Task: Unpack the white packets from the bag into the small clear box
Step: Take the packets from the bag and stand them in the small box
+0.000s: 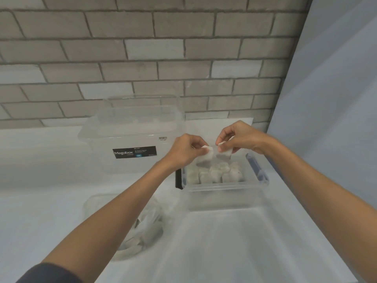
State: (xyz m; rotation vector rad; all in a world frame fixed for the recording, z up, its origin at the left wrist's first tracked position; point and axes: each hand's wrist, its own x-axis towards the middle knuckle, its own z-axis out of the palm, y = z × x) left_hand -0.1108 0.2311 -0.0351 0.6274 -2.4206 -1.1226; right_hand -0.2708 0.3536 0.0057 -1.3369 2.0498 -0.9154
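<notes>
Nearest, the clear plastic bag (142,227) lies slumped on the white table (51,201), under the left forearm. It is not empty: several pale packets show through the film, too blurred to count. Just right of it lies 1 flat clear piece, probably the box's lid (234,242).

Beyond that stands the 1 small clear box (224,187), open, with 1 black latch (178,178) on its left end and 1 blue latch (258,170) on its right. White packets stand packed in it in about 2 rows. I count roughly 8, though the back row is soft and the hands hide part of it.

Above the box are 2 hands, each holding 1 packet. The left hand (184,152) pinches the left packet (205,158) by its top corner between thumb and fingertips, and the right hand (238,139) pinches the right packet (224,153) the same way. Both packets hang clear of the ones below, close to each other but apart.

Behind stands 1 large clear Megabox tub (132,127) with its lid on, then the grey brick wall (142,48).

My judgement is that the task is well past halfway: the box is nearly full, 2 packets are about to go in, and a remainder waits in the bag.
</notes>
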